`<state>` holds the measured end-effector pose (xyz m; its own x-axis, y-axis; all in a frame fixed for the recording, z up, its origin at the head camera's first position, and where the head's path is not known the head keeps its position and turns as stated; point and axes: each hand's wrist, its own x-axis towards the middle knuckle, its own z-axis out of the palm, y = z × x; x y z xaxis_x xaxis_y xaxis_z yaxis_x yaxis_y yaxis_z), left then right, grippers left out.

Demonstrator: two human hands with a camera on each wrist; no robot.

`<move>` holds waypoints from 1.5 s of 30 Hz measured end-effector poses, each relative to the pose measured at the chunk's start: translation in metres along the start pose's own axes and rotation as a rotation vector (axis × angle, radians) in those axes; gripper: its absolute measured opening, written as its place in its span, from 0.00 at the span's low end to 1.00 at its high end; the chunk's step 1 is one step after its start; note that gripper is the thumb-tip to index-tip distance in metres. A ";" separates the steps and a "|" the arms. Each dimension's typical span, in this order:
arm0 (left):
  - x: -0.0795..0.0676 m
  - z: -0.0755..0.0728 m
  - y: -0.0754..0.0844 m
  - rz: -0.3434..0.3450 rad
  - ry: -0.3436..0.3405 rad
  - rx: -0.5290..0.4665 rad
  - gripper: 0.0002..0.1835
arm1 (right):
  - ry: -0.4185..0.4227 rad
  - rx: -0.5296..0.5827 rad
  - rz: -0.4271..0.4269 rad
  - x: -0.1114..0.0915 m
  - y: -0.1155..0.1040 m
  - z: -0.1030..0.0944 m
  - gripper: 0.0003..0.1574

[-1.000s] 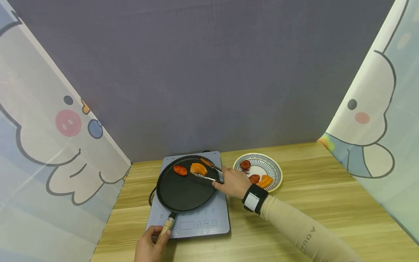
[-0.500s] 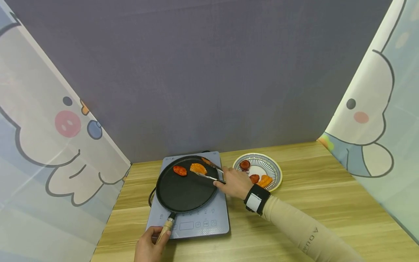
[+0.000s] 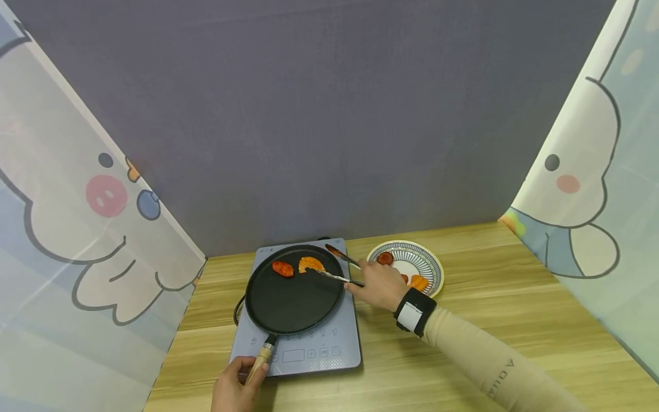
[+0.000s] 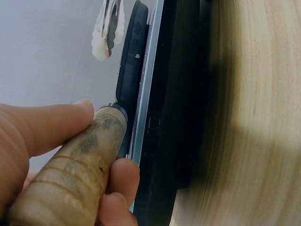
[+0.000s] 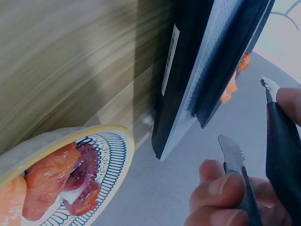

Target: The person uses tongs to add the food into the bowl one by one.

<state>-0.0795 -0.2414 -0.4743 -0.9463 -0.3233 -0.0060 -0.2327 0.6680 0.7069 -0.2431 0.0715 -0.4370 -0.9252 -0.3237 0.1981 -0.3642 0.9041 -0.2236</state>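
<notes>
My left hand (image 3: 235, 384) grips the wooden handle (image 4: 70, 174) of a round black frying pan (image 3: 293, 303), thumb along its top. In the pan lie a red oval food piece (image 3: 282, 268) and an orange ridged slice (image 3: 311, 264). My right hand (image 3: 380, 283) holds metal tongs (image 5: 232, 153) with black grips. The tongs' arms are spread apart; in the head view one tip overlaps the orange slice's right edge, while the right wrist view shows both tips apart from the food. A patterned plate (image 5: 124, 150) beside the right hand bears several food pieces, partly hidden by the hand.
Under the pan is a flat induction cooker (image 3: 347, 356) with touch buttons along its front. A black cord (image 3: 237, 309) loops out at its left. Wood-grain tabletop (image 3: 494, 292) extends to the right. A grey backdrop (image 3: 329, 126) and printed side panels (image 3: 571, 171) enclose the table.
My right hand has drawn back to the right with the tongs, their tips shifting away from the orange slice, which stays in the pan. The left hand and pan have not visibly moved.
</notes>
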 end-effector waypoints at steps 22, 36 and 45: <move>0.001 0.000 0.000 0.008 0.001 -0.001 0.17 | 0.037 0.047 0.063 -0.011 0.014 -0.008 0.45; 0.001 -0.001 0.000 0.000 -0.020 0.010 0.19 | 0.078 0.126 0.091 -0.020 0.022 -0.009 0.46; 0.000 -0.002 0.000 -0.002 -0.023 0.009 0.19 | 0.137 0.160 0.094 -0.027 0.028 -0.010 0.44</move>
<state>-0.0794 -0.2425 -0.4732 -0.9508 -0.3089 -0.0234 -0.2360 0.6734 0.7006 -0.2275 0.1082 -0.4388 -0.9368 -0.1892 0.2942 -0.2991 0.8693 -0.3934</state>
